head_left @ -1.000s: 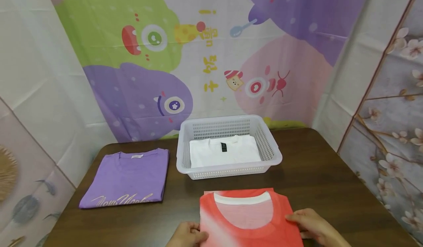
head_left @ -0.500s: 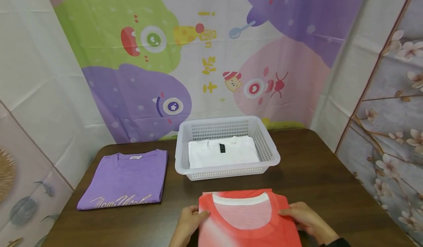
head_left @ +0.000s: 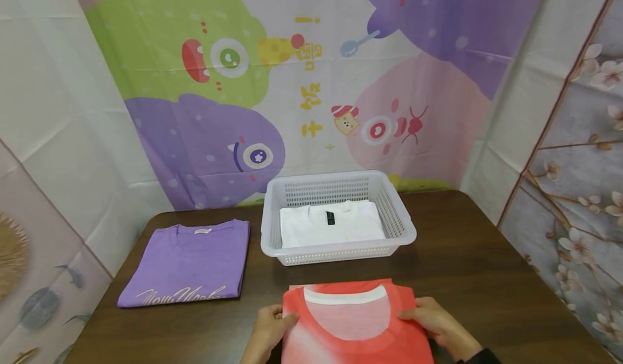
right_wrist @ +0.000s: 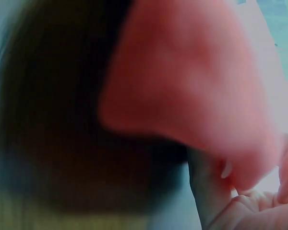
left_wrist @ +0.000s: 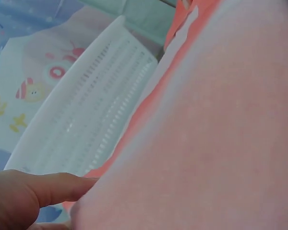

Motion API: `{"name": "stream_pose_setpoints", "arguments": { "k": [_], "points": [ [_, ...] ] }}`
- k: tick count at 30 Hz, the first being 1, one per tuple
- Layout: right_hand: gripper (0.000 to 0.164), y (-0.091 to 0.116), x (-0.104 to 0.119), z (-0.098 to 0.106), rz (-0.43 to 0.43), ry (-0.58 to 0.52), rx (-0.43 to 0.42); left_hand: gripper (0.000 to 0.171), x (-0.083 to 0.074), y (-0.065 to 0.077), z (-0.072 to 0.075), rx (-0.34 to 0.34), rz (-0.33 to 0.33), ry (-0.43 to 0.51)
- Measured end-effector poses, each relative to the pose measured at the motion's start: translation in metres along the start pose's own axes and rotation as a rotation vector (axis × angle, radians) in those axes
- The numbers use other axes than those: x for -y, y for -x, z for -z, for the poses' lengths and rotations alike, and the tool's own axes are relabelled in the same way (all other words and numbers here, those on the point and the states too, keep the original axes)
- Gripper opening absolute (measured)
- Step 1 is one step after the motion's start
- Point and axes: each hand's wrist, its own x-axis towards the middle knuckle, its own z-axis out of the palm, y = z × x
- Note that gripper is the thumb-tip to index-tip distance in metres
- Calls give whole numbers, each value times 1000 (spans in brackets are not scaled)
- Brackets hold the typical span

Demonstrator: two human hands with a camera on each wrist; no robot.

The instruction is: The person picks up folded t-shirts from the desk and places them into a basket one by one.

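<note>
A folded red-and-white T-shirt (head_left: 360, 351) with a white collar band is at the front of the table in the head view. My left hand (head_left: 269, 329) pinches its left edge, thumb on top. On the opposite edge, my right hand (head_left: 435, 321) pinches the fabric beside the neckline. The left wrist view has the shirt's pale side (left_wrist: 221, 129) filling the right, the left hand (left_wrist: 19, 196) gripping its corner. In the right wrist view, blurred red cloth (right_wrist: 182, 72) hangs above the curled right hand (right_wrist: 259, 206). The shirt's lower part is cut off by the head view's bottom edge.
Behind the red shirt stands a white plastic basket (head_left: 337, 253) holding a folded white T-shirt (head_left: 331, 231). A folded purple T-shirt (head_left: 194, 261) lies on the dark wooden table (head_left: 467, 266) to the left. Cartoon-printed cloth (head_left: 311, 83) hangs at the back.
The red T-shirt has shifted slightly left with both hands on it. Both hands have moved farther up its side edges, and the right thumb lies farther in on the fabric.
</note>
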Motion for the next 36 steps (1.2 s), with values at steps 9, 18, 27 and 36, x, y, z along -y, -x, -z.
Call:
{"name": "stream_pose_setpoints", "arguments": {
  "k": [9,18,27,36],
  "points": [
    [34,-7,2,-20,-9,19,-34,45,7,2,17,8,19,-5],
    [33,-11,3,-24,-24,29,-52,38,8,4,11,-36,15,-54],
    [34,-14,7,-27,-27,45,-88,36,5,10,6,-106,-41,-50],
    [33,-8,11,-35,23,33,-119,35,-1,17,6,-140,-83,-86]
  ]
}}
